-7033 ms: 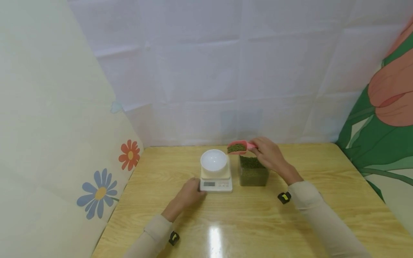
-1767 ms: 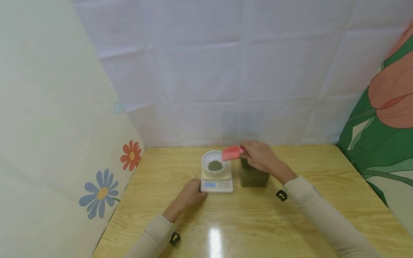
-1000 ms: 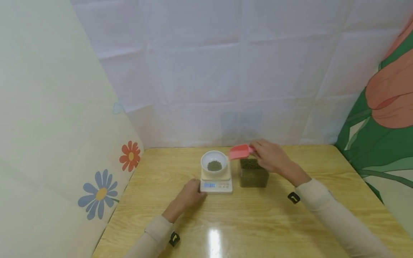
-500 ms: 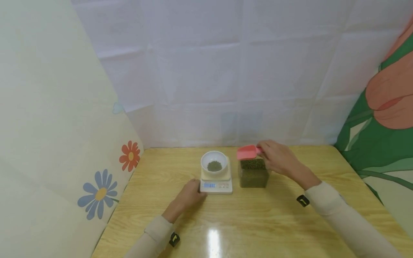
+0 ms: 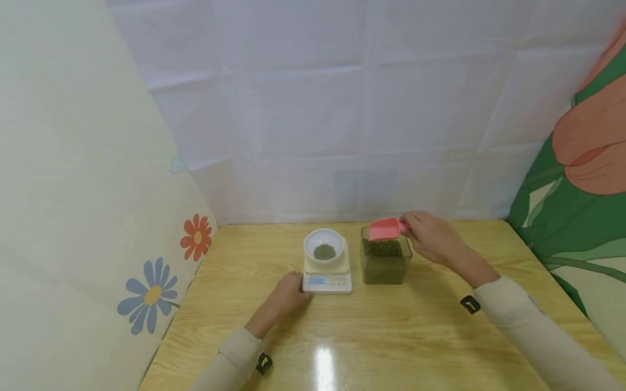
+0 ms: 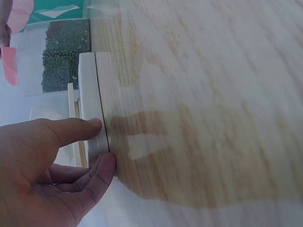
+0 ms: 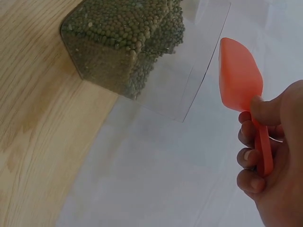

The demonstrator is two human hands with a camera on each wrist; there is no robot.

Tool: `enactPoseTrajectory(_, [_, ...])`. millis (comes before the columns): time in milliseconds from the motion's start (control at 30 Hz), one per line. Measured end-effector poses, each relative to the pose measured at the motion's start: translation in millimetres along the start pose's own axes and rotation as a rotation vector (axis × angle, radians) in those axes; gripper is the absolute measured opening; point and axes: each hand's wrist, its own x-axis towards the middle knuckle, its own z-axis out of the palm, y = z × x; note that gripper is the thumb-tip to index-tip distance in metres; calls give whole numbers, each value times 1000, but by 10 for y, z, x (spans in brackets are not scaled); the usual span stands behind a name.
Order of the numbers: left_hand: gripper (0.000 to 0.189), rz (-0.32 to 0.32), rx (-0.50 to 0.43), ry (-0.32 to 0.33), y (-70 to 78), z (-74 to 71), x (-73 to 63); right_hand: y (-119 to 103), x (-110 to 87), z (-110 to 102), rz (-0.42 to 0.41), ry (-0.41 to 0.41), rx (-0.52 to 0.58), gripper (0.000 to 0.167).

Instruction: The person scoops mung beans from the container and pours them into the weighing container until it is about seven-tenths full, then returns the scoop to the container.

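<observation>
My right hand [image 5: 432, 239] grips the handle of a pink scoop [image 7: 240, 75], fingers curled round it. The scoop is held over a clear square container [image 5: 383, 271] of small green mung beans [image 7: 118, 23]; no beans show in its bowl. My left hand [image 5: 286, 296] holds the left front corner of a white kitchen scale [image 5: 327, 288], thumb on its front and fingers bent at the corner, seen close in the left wrist view. On the scale stands a white bowl [image 5: 324, 237] with a small heap of mung beans [image 5: 325, 251]. The scale's display glows blue.
The scale and container stand side by side on a wood-grain table [image 5: 391, 347]. A white sheet [image 5: 293, 119] hangs behind the table's far edge. Flower-printed sheets flank it on the left and right.
The scoop was full of beans seven seconds ago; beans now lie in the bowl and the display is lit. The right hand has since moved right with the scoop, over the container. The left hand stayed.
</observation>
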Motion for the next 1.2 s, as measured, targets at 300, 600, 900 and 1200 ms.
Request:
enactPoseTrajectory(300, [32,-7,-6,-11,-7,2,-3,38,-54,-73,19,-16,-27,24])
enactPoseTrajectory(600, [31,-7,-17,-13,-11,5,0,83,-77,-81,12,-20,-69,19])
enactPoseTrajectory(900, [30,-8,-22,-7,4,-16,1,92,-82,-55,-52,29,-121,15])
enactPoseTrajectory(1200, [31,-10,-21,-12,14,-20,-6,78,-73,13,-91,35,-144,18])
